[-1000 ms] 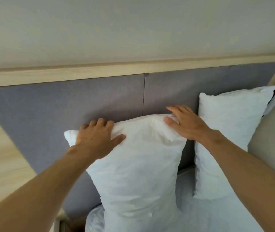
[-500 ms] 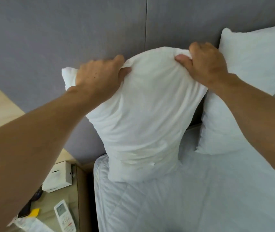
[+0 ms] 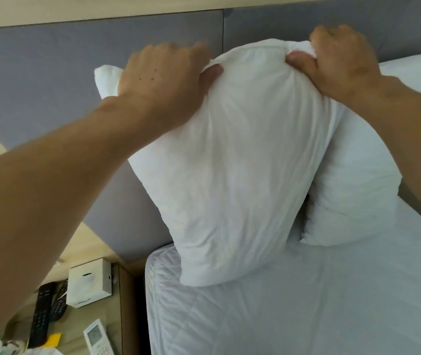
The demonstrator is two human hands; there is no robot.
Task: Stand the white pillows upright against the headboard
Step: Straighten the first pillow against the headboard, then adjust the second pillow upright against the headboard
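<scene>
Plain white pillow [image 3: 235, 160], second white pillow [image 3: 352, 190], white diamond-quilted mattress cover [image 3: 281, 311], grey-lilac upholstered headboard [image 3: 50, 80] with pale wood trim, light wood-grain tabletop [image 3: 117, 298], white box [image 3: 89, 281], black remotes [image 3: 41, 316], white remote [image 3: 98, 338], yellow sticky note [image 3: 53, 338]

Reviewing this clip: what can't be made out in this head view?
- Left hand fingertips: curled behind the near pillow.
- Far pillow: covered by the right hand forearm and the near pillow.
- Black remote and white remote labels: too small.
- Headboard top: cut off.
</scene>
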